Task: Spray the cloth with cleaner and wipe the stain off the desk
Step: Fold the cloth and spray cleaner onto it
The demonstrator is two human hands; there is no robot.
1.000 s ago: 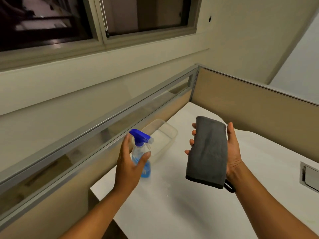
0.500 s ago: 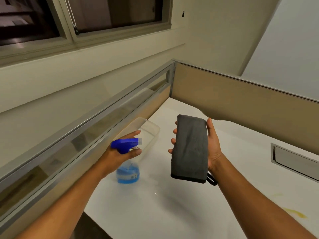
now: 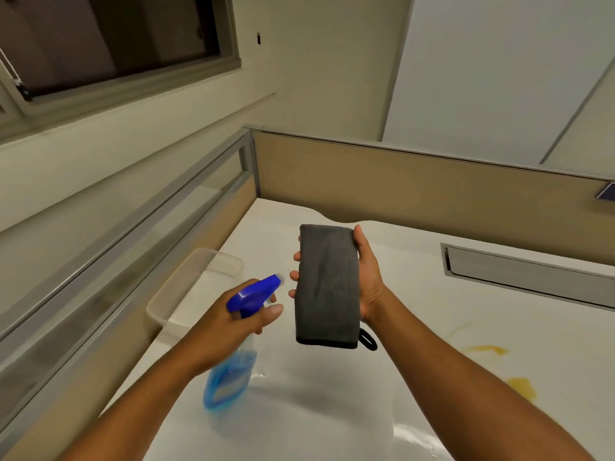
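Observation:
My left hand [image 3: 233, 324] grips the neck of a clear spray bottle [image 3: 229, 377] holding blue cleaner. Its blue trigger head [image 3: 254, 294] points right, close to the cloth. The bottle is lifted above the white desk [image 3: 299, 420]. My right hand [image 3: 367, 281] holds a folded dark grey cloth [image 3: 326, 284] upright, flat face toward the nozzle, with a black loop hanging from its lower corner. A yellow stain [image 3: 489, 351] marks the desk at the right, with a second yellow patch [image 3: 522, 385] below it.
A clear plastic container [image 3: 196, 281] stands on the desk's left side by the glass-topped partition [image 3: 133, 234]. A tan partition panel [image 3: 399, 184] runs along the back. A grey cable flap [image 3: 532, 277] is set into the desk at the right.
My left hand closed on the spray bottle, lifted it off the desk and turned its nozzle toward the cloth. The view swung right, bringing the yellow stain into sight.

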